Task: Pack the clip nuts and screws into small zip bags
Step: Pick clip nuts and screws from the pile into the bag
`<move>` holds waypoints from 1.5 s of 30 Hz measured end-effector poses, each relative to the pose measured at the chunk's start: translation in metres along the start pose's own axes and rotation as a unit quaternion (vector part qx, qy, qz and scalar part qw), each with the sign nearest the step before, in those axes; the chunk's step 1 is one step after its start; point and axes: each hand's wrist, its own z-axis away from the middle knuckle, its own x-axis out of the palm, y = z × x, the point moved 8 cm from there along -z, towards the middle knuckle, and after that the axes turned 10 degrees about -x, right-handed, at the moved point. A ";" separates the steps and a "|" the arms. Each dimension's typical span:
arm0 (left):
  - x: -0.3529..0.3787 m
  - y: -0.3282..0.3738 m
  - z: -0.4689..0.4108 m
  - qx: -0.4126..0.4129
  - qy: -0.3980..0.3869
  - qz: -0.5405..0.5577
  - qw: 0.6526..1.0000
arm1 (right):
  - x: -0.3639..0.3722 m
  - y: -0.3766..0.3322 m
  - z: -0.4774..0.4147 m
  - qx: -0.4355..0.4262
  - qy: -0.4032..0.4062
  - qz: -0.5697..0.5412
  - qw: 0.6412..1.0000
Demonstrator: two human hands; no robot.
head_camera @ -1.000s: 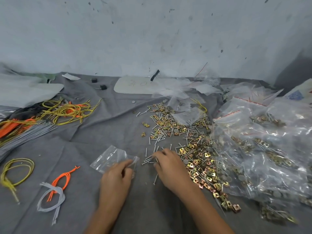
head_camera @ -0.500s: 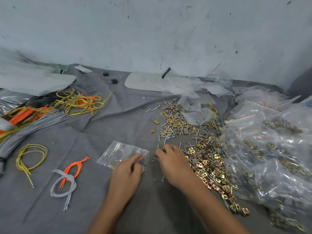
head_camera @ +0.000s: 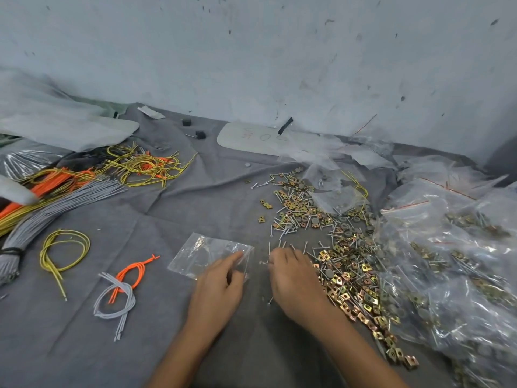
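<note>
Clear bag (head_camera: 207, 254) lies pinned under the left hand (head_camera: 216, 287); right hand (head_camera: 293, 278) pinches screws (head_camera: 282, 243). Best hold the mouth open, feed points first.

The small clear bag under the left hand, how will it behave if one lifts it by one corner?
The small zip bag is thin, wrinkled film lying flat, so it will probably sag and fold. It looks empty, so likely very light. Its glossy surface may slip unless the left hand pinches it.
</note>
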 end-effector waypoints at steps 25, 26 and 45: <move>-0.001 0.003 0.002 -0.012 -0.019 0.029 0.999 | -0.009 -0.009 -0.011 0.139 0.153 -0.339 0.918; -0.002 0.005 0.003 -0.011 -0.018 0.031 0.999 | -0.010 -0.009 -0.011 0.152 0.165 -0.344 0.912; -0.006 -0.009 0.002 -0.058 0.006 0.073 0.996 | 0.001 -0.015 -0.007 0.178 0.101 -0.371 0.906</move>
